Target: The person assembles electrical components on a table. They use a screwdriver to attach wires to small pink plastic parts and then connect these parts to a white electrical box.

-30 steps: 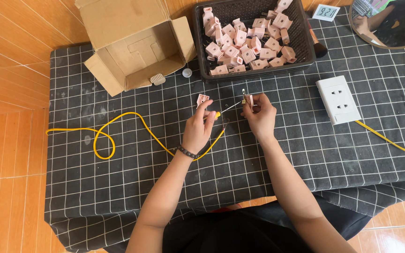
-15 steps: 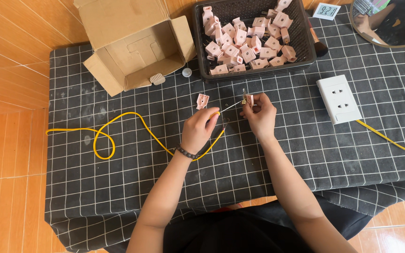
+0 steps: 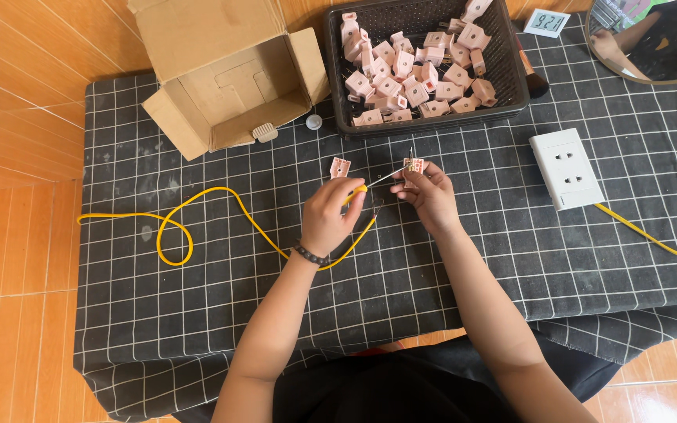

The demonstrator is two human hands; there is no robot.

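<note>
My left hand (image 3: 331, 213) pinches the end of a yellow cable (image 3: 221, 200), whose bare wire tip points right toward a small pink plastic part (image 3: 412, 167). My right hand (image 3: 431, 197) holds that pink part by its fingertips. The cable loops away to the left across the black checked cloth (image 3: 197, 313). A second pink part (image 3: 340, 167) lies on the cloth just above my left hand. A dark bracelet circles my left wrist.
A black basket (image 3: 335, 86) with several pink parts stands at the back. An open cardboard box (image 3: 221, 78) lies at the back left. A white socket (image 3: 566, 168) with a yellow lead sits at the right. A round mirror (image 3: 652, 39) is at the top right corner.
A pink part that was at my left fingertips now lies on the cloth. My left hand has dropped slightly and holds the cable end toward the part in my right hand.
</note>
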